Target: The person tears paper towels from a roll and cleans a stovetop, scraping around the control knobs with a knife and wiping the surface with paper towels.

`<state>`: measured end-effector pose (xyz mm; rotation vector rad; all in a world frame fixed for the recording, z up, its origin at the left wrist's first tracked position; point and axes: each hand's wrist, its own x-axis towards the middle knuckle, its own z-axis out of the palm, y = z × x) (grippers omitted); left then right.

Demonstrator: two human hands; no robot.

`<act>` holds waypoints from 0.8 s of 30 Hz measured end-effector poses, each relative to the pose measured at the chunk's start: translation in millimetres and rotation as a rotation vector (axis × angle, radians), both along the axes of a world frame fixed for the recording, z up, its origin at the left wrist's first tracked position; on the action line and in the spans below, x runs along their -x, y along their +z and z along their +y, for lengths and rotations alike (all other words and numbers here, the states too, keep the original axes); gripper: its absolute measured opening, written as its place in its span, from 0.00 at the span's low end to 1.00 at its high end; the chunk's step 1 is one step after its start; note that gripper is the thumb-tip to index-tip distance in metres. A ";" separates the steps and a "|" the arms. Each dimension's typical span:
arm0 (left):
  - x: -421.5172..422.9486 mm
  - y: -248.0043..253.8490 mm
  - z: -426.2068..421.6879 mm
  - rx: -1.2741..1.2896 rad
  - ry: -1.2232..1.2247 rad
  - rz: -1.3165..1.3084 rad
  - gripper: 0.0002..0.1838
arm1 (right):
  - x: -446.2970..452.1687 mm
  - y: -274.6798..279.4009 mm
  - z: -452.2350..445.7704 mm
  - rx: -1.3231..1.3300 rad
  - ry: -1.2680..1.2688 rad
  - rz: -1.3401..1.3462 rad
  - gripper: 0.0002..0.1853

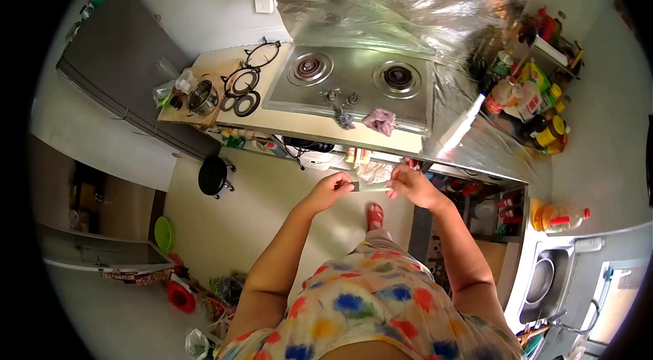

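My left hand [331, 191] and right hand [413, 186] pinch opposite ends of a thin pale strip [373, 188] over the floor [272, 220], just nearer than the tabletop [306, 120]; a loose pinch could drop it, an uneven tug tear it

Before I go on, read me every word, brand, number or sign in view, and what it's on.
No text is readable.
Red-labelled bottle: too blurred.
Yellow-labelled bottle: too blurred.
Green and yellow packet: too blurred.
Amber jug, red label: too small.
Pale strip between left hand and right hand: no lettering visible.
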<state>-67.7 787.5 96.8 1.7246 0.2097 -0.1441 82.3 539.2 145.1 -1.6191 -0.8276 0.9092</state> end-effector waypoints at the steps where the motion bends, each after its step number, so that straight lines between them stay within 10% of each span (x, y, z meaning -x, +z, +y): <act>1: -5.4 5.6 11.2 -0.052 0.001 -0.006 0.06 | -5.9 6.7 16.8 0.102 0.064 -0.208 0.17; 7: -84.6 -10.0 41.5 -0.394 -0.102 -0.123 0.07 | -55.1 -48.7 107.3 0.198 0.239 -0.540 0.20; 24: -200.8 -69.6 156.7 -0.835 -0.067 -0.364 0.19 | -157.1 -100.2 205.0 0.402 -0.268 -0.486 0.10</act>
